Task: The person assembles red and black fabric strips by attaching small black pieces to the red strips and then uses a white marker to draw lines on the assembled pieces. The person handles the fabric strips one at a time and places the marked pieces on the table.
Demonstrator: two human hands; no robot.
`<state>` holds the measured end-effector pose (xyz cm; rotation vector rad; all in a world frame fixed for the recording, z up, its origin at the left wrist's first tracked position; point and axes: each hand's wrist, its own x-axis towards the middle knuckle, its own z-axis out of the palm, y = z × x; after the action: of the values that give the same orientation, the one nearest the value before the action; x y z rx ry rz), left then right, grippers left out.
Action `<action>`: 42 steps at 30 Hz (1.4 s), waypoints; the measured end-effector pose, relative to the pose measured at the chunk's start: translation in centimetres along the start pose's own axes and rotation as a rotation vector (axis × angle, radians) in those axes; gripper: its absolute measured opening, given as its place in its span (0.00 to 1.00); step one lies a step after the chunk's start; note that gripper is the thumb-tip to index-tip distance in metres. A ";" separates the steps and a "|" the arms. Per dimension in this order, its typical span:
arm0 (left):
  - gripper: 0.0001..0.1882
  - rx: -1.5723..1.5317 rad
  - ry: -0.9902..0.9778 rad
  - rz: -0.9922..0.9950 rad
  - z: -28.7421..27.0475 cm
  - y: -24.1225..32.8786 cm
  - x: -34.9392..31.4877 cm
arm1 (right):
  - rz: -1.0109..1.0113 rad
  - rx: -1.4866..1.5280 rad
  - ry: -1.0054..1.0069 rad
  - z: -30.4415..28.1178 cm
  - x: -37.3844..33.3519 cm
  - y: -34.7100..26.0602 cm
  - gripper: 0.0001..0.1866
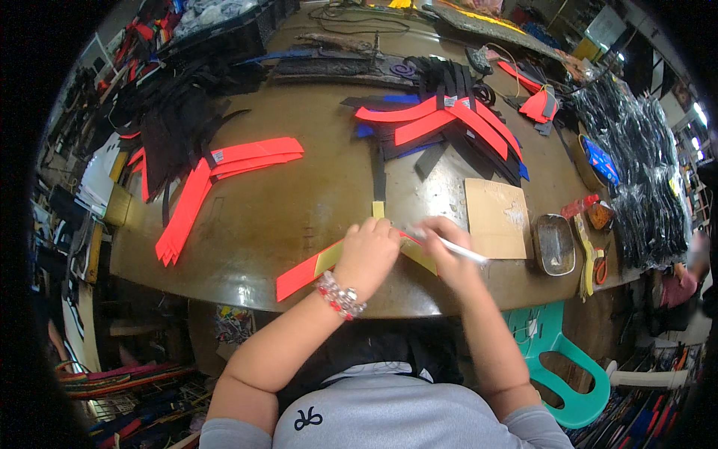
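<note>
A Y-shaped strap piece of red-orange (296,280) with yellow strips (328,258) lies at the table's near edge. Its black band (379,178) runs away from me. My left hand (366,251), with a beaded bracelet at the wrist, presses on the middle of this strap, its fingers bunched and partly hidden. My right hand (451,254) is closed round a slim white pen (465,251), just right of the left hand. The pen's tip end is blurred, and I cannot tell whether it touches the strap.
Stacks of red-orange and black straps lie at left (247,153) and far centre (426,123). A tan cardboard sheet (496,221), a metal tray (553,245) and orange-handled scissors (600,268) are at right. Plastic-wrapped black goods (636,172) are piled beyond. A green stool (561,367) stands below the edge.
</note>
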<state>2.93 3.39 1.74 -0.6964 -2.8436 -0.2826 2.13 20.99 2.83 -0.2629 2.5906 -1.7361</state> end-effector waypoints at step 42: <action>0.16 -0.661 0.059 -0.556 -4.2 -9.6 -1.3 | -0.360 -0.987 0.138 -7.6 24.4 1.1 0.21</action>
<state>0.11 -6.54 4.16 0.0503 -2.8070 -1.3313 -22.87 24.77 6.80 -0.6467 3.4348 -0.3410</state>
